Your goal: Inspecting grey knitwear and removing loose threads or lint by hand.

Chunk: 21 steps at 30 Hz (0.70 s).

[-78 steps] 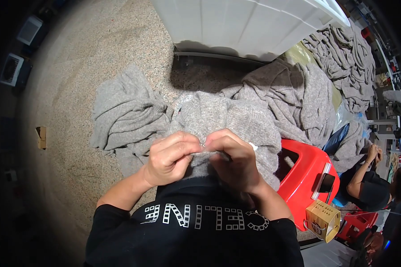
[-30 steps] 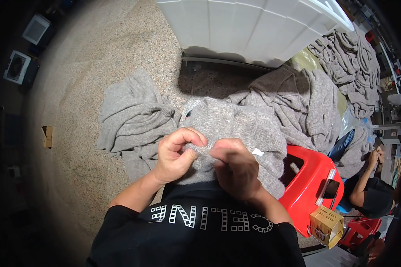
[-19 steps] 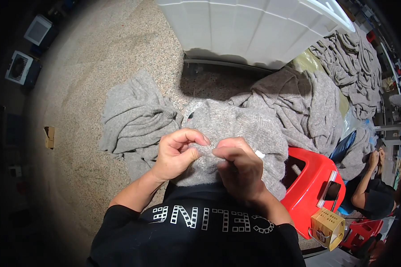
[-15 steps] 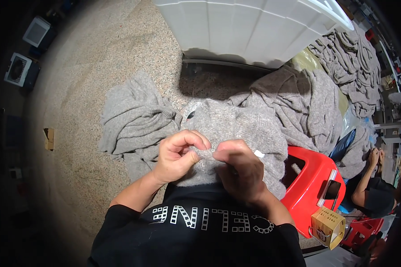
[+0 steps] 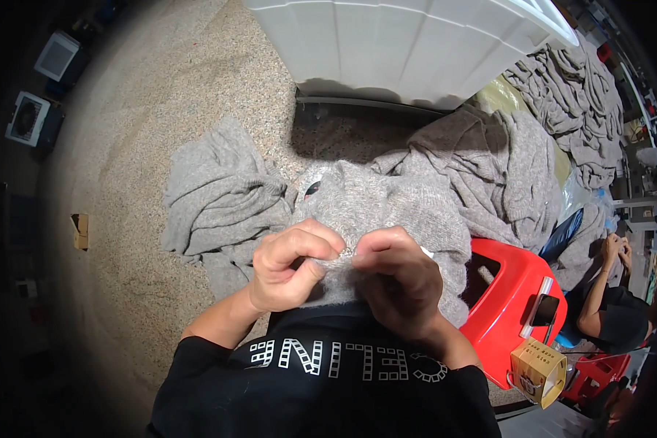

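Observation:
A grey knitted garment (image 5: 416,208) lies spread over my lap. My left hand (image 5: 286,264) pinches a bit of its knit between thumb and forefinger. Just to the right, my right hand (image 5: 403,277) is closed on the same knit, its fingertips a short gap away from the left ones. A small ridge of fabric shows between the two pinches. Whether a fine tool or thread is in the right fingers cannot be made out. A white label peeks out beside the right hand, mostly covered by it.
A red plastic stool (image 5: 500,314) at my right bears a phone (image 5: 544,311), with a small yellow-brown box (image 5: 537,372) by it. Grey knits (image 5: 226,193) lie left; more knits (image 5: 518,175) are heaped right. A large pale bin (image 5: 401,51) stands ahead. A co-worker (image 5: 613,314) sits far right.
My left hand has shifted slightly left and down. The right fingertips have come down closer onto the knit, and the right hand now covers more of the white label.

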Available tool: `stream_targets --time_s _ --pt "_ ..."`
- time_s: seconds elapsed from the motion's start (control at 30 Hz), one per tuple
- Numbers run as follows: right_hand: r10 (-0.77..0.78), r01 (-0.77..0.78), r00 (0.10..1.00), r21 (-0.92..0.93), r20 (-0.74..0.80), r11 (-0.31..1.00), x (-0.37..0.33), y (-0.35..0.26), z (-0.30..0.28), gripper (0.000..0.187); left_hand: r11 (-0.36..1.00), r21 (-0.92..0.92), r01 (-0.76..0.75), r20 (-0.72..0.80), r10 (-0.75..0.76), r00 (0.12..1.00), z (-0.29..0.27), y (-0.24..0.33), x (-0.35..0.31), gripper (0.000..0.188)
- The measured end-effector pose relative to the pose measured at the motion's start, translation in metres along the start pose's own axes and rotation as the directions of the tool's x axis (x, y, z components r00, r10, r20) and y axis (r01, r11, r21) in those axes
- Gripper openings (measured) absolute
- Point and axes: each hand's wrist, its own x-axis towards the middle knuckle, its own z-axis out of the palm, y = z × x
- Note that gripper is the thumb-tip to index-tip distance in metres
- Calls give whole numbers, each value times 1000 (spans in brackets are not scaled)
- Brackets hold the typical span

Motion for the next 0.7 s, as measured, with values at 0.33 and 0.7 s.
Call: stream_targets --time_s 0.33,0.7 --pt "-297 292 955 -263 23 920 -3 12 10 28 999 20 50 -61 -48 997 1 -2 -4 15" --pt "-229 209 972 -256 -51 944 -1 23 22 36 957 273 -98 -209 159 965 23 -16 -8 15"
